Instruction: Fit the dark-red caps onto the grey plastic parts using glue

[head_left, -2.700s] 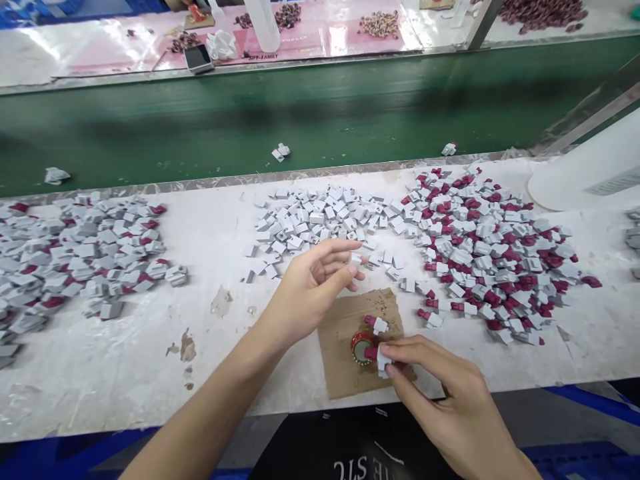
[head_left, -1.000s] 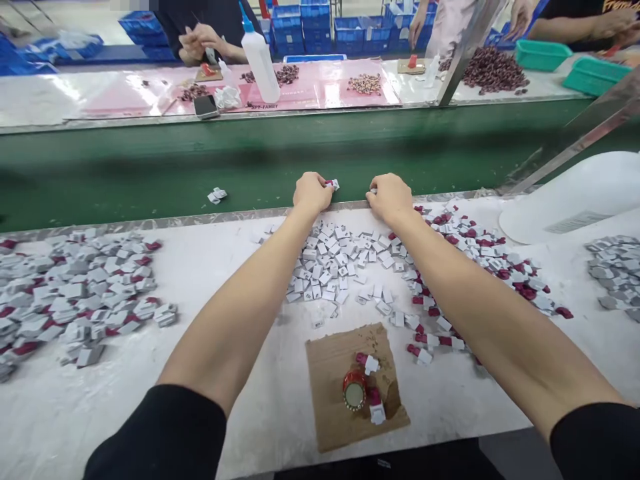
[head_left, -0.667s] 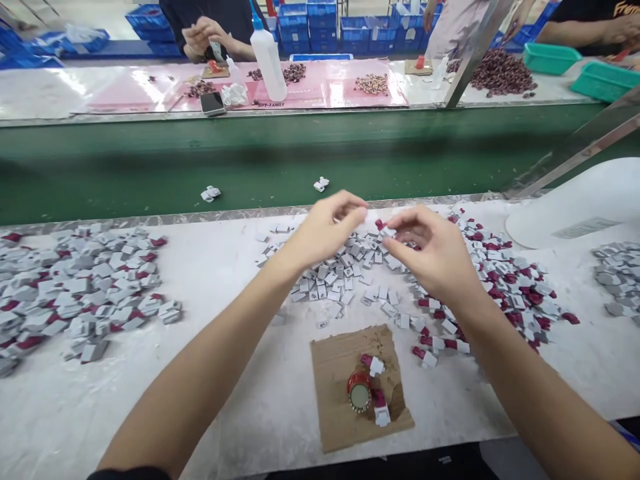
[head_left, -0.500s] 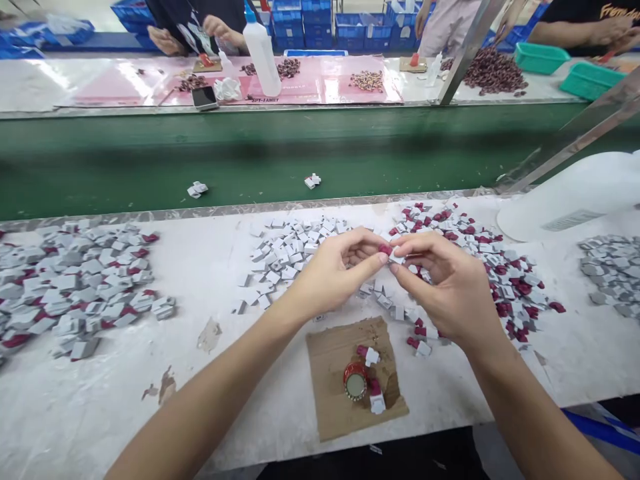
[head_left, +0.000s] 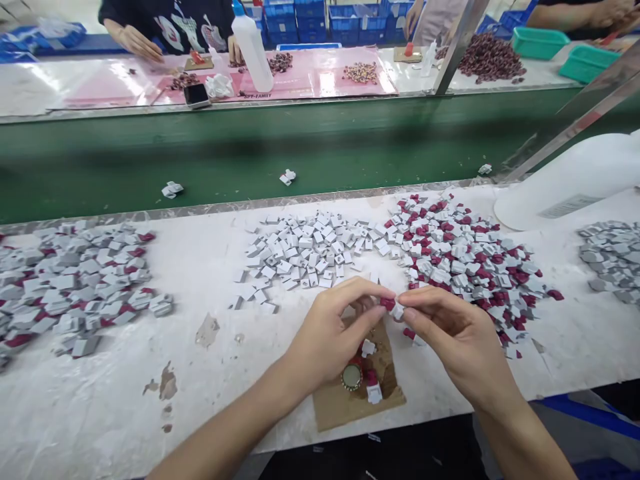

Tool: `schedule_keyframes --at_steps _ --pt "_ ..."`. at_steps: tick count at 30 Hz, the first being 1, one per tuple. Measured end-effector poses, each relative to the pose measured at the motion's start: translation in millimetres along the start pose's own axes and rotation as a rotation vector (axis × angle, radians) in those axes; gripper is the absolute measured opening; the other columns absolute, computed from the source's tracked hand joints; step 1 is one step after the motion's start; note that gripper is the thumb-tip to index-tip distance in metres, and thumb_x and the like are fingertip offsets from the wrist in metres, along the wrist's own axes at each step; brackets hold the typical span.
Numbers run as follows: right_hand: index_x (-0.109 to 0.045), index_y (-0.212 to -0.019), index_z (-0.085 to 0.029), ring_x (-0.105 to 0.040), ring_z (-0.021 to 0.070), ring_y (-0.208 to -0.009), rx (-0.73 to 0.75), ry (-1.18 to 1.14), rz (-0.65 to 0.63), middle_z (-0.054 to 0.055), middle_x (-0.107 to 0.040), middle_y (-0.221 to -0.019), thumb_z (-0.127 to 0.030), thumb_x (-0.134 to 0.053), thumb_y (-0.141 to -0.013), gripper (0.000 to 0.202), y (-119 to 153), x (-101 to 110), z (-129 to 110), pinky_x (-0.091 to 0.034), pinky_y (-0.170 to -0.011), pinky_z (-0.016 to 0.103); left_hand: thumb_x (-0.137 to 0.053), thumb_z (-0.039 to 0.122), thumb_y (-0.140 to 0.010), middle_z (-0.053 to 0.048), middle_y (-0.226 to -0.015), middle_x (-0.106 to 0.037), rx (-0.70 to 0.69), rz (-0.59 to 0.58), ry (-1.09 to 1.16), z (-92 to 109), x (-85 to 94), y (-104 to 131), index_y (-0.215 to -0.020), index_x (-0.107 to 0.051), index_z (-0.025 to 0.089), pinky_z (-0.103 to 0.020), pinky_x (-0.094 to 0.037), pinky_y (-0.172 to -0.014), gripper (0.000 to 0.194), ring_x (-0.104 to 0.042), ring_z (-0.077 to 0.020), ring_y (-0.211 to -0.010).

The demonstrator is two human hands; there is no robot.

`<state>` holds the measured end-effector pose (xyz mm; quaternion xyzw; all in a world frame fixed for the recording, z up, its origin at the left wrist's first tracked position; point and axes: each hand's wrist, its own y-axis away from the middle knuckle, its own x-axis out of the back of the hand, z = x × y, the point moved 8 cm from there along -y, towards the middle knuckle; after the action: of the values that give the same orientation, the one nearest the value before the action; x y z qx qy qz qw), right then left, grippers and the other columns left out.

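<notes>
Between both hands is a small plastic piece point(head_left: 389, 304), dark red on one side and light grey on the other. My left hand point(head_left: 336, 327) pinches its red end between thumb and fingertips. The grey end is pinched by my right hand point(head_left: 457, 340). Just below lies a piece of brown cardboard point(head_left: 333, 410), partly covered by my left hand. On it rest a red bottle cap point(head_left: 351, 377), its open side up, and a red-and-grey piece point(head_left: 373, 390). Behind the hands spreads a heap of loose grey pieces point(head_left: 300, 247), beside a heap of red-and-grey pieces point(head_left: 465, 260).
More red-and-grey pieces point(head_left: 85, 280) are heaped at left, grey ones point(head_left: 613, 260) at far right. A large white bottle point(head_left: 565, 180) lies at right. Several small assemblies sit on the green belt point(head_left: 225, 160). Co-workers' hands point(head_left: 135, 43) show across it.
Both hands have come down and nearer, over the cardboard's upper edge, still holding the piece. The view has shifted slightly; another small assembly shows on the belt at right.
</notes>
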<state>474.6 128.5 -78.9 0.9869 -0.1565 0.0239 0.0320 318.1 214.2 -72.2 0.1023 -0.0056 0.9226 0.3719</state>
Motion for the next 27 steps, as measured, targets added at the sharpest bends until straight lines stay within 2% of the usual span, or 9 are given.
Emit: schedule_keyframes --at_steps 2,4,7,9,12,16,21,24,27 --pt "-0.089 -0.108 -0.034 -0.082 0.021 -0.098 0.034 0.053 0.041 0.003 -0.084 -0.106 -0.029 -0.081 -0.103 0.011 6 3 3 -0.07 -0.081 0.027 -0.066 0.018 -0.106 -0.002 -0.103 -0.078 -0.029 -0.017 -0.097 -1 -1.9 -1 -0.119 -0.079 0.025 -0.034 -0.057 -0.081 0.019 -0.071 -0.0198 -0.091" --pt "-0.088 -0.109 -0.035 -0.081 0.0221 -0.102 0.037 0.145 0.08 0.003 -0.084 -0.109 -0.028 -0.08 -0.104 0.012 12 9 7 -0.069 -0.084 0.028 -0.064 0.014 -0.104 -0.005 -0.107 -0.077 -0.106 0.018 -0.261 1 2.5 -8 -0.123 -0.076 0.023 -0.038 -0.056 -0.086 0.024 -0.07 -0.0235 -0.098" --pt "-0.086 -0.112 -0.036 -0.081 0.0237 -0.105 0.052 0.265 0.085 0.004 -0.084 -0.111 -0.028 -0.079 -0.104 0.014 23 15 5 -0.07 -0.085 0.029 -0.059 0.01 -0.103 -0.012 -0.115 -0.076 -0.201 0.207 -0.638 4 17.9 -26 -0.124 -0.074 0.019 -0.049 -0.051 -0.097 0.027 -0.064 -0.0319 -0.11" --pt "-0.085 -0.111 -0.036 -0.082 0.0237 -0.106 0.095 0.327 0.056 0.003 -0.084 -0.11 -0.024 -0.078 -0.104 0.016 33 14 -1 -0.07 -0.088 0.03 -0.059 0.011 -0.104 -0.016 -0.12 -0.074 -0.189 0.282 -0.879 0 23.0 -39 -0.124 -0.075 0.02 -0.053 -0.046 -0.097 0.027 -0.059 -0.0365 -0.113" --pt "-0.083 -0.111 -0.034 -0.084 0.0211 -0.103 0.177 0.371 -0.031 0.001 -0.086 -0.108 -0.016 -0.076 -0.103 0.021 49 1 -10 -0.069 -0.093 0.028 -0.06 0.011 -0.104 -0.018 -0.126 -0.072 -0.127 0.258 -1.051 -11 22.0 -54 -0.119 -0.076 0.02 -0.054 -0.043 -0.095 0.023 -0.055 -0.0392 -0.114" --pt "-0.08 -0.113 -0.027 -0.085 0.0181 -0.096 0.24 0.309 -0.15 0.004 -0.085 -0.105 -0.007 -0.072 -0.102 0.025 67 -26 -12 -0.07 -0.086 0.022 -0.054 0.01 -0.107 -0.017 -0.125 -0.071 -0.092 0.233 -1.088 -17 20.1 -59 -0.114 -0.075 0.019 -0.052 -0.043 -0.095 0.024 -0.054 -0.0374 -0.113" --pt "-0.078 -0.114 -0.022 -0.084 0.0174 -0.1 0.256 0.25 -0.184 0.006 -0.083 -0.105 -0.001 -0.07 -0.101 0.026 74 -44 -4 -0.068 -0.088 0.02 -0.06 0.014 -0.107 -0.015 -0.123 -0.072 -0.102 0.216 -1.069 -15 21.3 -61 -0.111 -0.069 0.019 -0.051 -0.044 -0.098 0.01 -0.057 -0.0364 -0.116" --pt "-0.078 -0.115 -0.022 -0.083 0.0173 -0.1 0.275 0.272 -0.191 0.007 -0.082 -0.107 -0.001 -0.069 -0.102 0.026 74 -49 -2 -0.068 -0.088 0.021 -0.059 0.014 -0.108 -0.012 -0.119 -0.075 -0.201 0.232 -0.896 -7 21.8 -56 -0.11 -0.063 0.019 -0.05 -0.045 -0.103 0.007 -0.063 -0.0322 -0.115" --pt "-0.078 -0.116 -0.022 -0.083 0.018 -0.102 0.294 0.306 -0.189 0.007 -0.082 -0.108 -0.001 -0.068 -0.103 0.027 74 -50 -4 -0.068 -0.09 0.022 -0.062 0.013 -0.103 -0.007 -0.112 -0.076 -0.223 0.23 -0.526 -5 24.9 -48 -0.108 -0.06 0.021 -0.042 -0.052 -0.1 0.01 -0.071 -0.0242 -0.105"
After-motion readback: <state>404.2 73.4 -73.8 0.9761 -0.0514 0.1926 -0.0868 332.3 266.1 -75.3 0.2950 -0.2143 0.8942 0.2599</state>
